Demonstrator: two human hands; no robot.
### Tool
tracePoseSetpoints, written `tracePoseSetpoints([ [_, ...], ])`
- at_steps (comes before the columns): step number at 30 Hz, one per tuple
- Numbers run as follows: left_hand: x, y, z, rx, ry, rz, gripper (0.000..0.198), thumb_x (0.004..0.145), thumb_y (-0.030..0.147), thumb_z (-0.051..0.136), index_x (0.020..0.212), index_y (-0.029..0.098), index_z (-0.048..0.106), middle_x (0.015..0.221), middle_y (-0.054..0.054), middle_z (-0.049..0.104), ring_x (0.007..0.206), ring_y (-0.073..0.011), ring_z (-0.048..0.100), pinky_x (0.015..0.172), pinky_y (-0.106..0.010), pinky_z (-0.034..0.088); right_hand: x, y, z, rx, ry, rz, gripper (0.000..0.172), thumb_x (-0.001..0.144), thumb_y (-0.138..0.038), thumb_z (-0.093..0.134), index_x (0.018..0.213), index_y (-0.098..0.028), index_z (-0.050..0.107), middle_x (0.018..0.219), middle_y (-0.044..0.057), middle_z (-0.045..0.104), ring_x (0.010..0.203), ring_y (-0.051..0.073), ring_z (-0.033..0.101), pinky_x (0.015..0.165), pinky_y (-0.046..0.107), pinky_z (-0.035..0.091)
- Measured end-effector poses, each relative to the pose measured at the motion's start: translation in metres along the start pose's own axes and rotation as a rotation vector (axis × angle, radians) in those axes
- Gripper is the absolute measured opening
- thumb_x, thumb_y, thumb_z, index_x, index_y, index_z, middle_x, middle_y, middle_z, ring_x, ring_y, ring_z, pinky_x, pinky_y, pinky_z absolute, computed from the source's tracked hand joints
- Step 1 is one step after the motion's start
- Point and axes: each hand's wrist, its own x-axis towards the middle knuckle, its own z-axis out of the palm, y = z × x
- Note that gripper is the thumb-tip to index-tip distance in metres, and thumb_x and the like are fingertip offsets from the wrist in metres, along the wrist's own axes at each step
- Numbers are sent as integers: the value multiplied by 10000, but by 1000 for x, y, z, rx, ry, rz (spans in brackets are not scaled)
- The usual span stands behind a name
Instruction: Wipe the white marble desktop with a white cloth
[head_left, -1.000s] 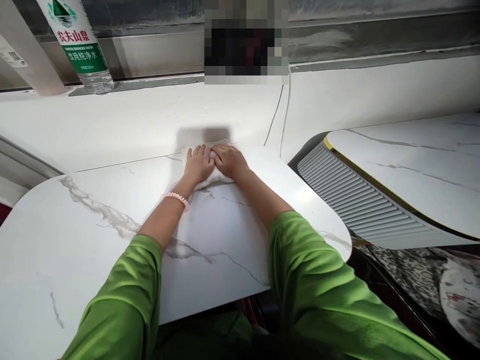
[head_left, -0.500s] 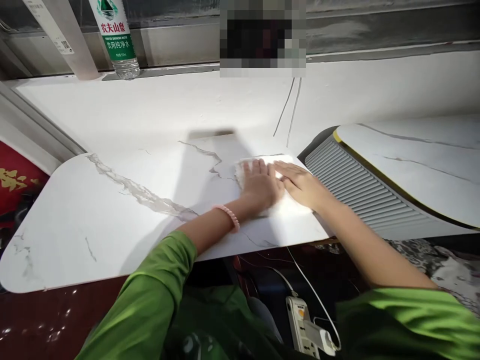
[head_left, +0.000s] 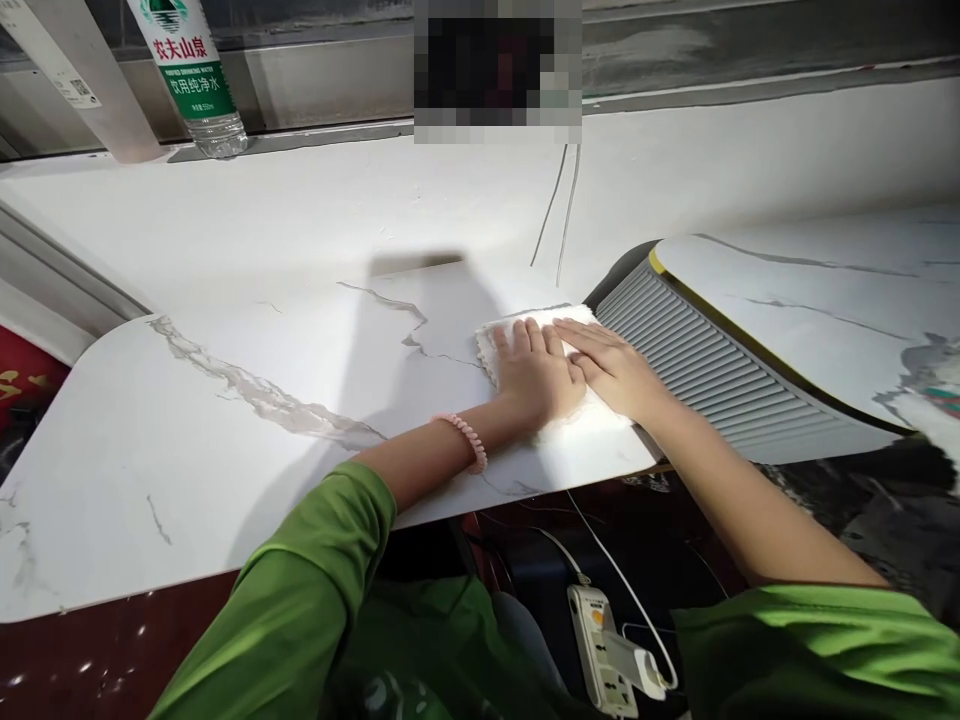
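Both my hands lie flat on a white cloth point(head_left: 501, 336) at the right end of a white marble-patterned tabletop point(head_left: 247, 420). My left hand point(head_left: 535, 375), with a pink beaded band on its wrist, presses the cloth with fingers stretched out. Beside it, my right hand point(head_left: 611, 366) rests flat on the same cloth, fingers extended toward the left. My arms are in green sleeves.
A water bottle point(head_left: 193, 80) with a green label stands on the ledge at the back left. A ribbed grey panel point(head_left: 720, 380) and a second marble top point(head_left: 817, 290) sit to the right. A power strip point(head_left: 600, 660) with cables lies below the table edge.
Both hands slid the cloth from the table's middle to its right end, then held there. The view shifted slightly.
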Motion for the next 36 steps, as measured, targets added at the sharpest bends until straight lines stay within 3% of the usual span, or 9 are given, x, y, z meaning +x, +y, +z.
tracePoseSetpoints([
  [4, 27, -25, -5, -1, -17, -34, 566, 996, 302, 280, 1494, 38, 333, 1573, -165, 315, 1474, -286, 237, 1221, -493, 130, 39, 2, 10, 0, -30, -22, 521, 913, -226, 329, 1380, -190, 559, 1429, 49, 550, 1378, 243, 448, 1180, 507, 337],
  [12, 104, -73, -10, -72, -7, -106, 530, 970, 240, 272, 1473, 124, 395, 1568, -99, 349, 1479, -222, 241, 1224, -466, 126, 125, 14, 40, -69, 8, 19, 525, 898, -221, 315, 1348, -145, 573, 1401, 100, 574, 1342, 269, 489, 1137, 501, 377],
  [16, 130, -89, -8, -75, 1, -95, 523, 959, 226, 284, 1457, 149, 424, 1560, -76, 369, 1470, -214, 265, 1223, -467, 134, 151, 21, 50, -92, 26, 17, 523, 890, -202, 306, 1335, -128, 571, 1403, 119, 570, 1336, 274, 491, 1116, 493, 387],
  [20, 138, -92, -6, -77, 27, -120, 526, 952, 225, 289, 1452, 148, 432, 1559, -72, 371, 1470, -215, 265, 1226, -463, 128, 161, 26, 52, -107, -8, 45, 511, 907, -204, 304, 1343, -126, 557, 1422, 118, 553, 1353, 257, 471, 1124, 460, 378],
  [24, 129, -89, -7, -94, -10, -121, 545, 952, 212, 282, 1478, 121, 392, 1587, -80, 313, 1491, -221, 207, 1233, -456, 89, 153, 22, 51, -102, -24, 57, 523, 929, -221, 288, 1374, -72, 518, 1457, 157, 507, 1380, 265, 431, 1146, 445, 328],
  [29, 100, -89, -12, -139, -57, -104, 555, 942, 202, 304, 1491, 180, 383, 1581, -36, 333, 1501, -241, 165, 1230, -486, 30, 122, -5, 44, -42, -21, 37, 523, 983, -319, 222, 1389, -143, 501, 1436, 142, 531, 1369, 289, 421, 1112, 500, 319],
  [33, 57, -86, -14, -127, -77, -8, 545, 953, 210, 294, 1490, 203, 386, 1581, -22, 333, 1498, -203, 184, 1234, -435, 45, 74, -44, 35, -86, -24, 95, 539, 1000, -341, 179, 1425, -160, 456, 1451, 145, 511, 1387, 304, 395, 1115, 533, 298],
  [36, 3, -81, -19, -150, -68, 92, 524, 977, 262, 293, 1491, 228, 385, 1575, -17, 347, 1491, -227, 207, 1231, -458, 56, 24, -83, 27, -133, -15, 139, 546, 995, -324, 190, 1457, -149, 421, 1481, 145, 475, 1401, 313, 383, 1122, 553, 305],
])
